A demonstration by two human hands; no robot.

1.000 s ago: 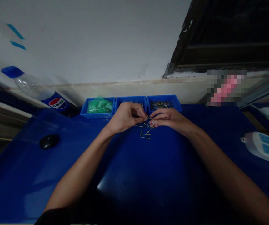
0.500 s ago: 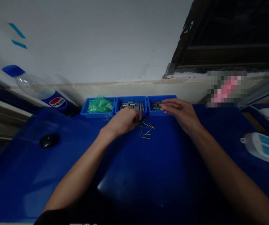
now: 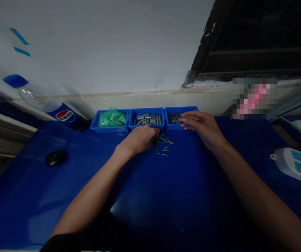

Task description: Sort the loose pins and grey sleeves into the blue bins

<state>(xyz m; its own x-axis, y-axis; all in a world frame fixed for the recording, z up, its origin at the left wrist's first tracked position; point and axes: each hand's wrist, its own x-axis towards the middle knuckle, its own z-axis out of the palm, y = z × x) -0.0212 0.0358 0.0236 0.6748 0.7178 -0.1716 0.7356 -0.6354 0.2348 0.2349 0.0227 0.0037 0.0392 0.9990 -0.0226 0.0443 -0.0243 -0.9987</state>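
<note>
Three small blue trays stand in a row at the back of the blue table. The left tray holds green plastic bags, the middle tray holds grey metal sleeves, the right tray holds thin pins. My left hand rests on the table just in front of the middle tray, fingers curled under; whatever they hold is hidden. My right hand reaches into the right tray, fingertips bent together over the pins. Several loose brass pins lie on the table between the hands.
A Pepsi bottle lies tilted at the back left. A black round object sits on the table's left. A white power strip lies at the right edge. A white wall rises behind the trays.
A second ago both hands met above the loose pins. The left hand has dropped onto the table by the middle tray and the right has moved back to the right tray.
</note>
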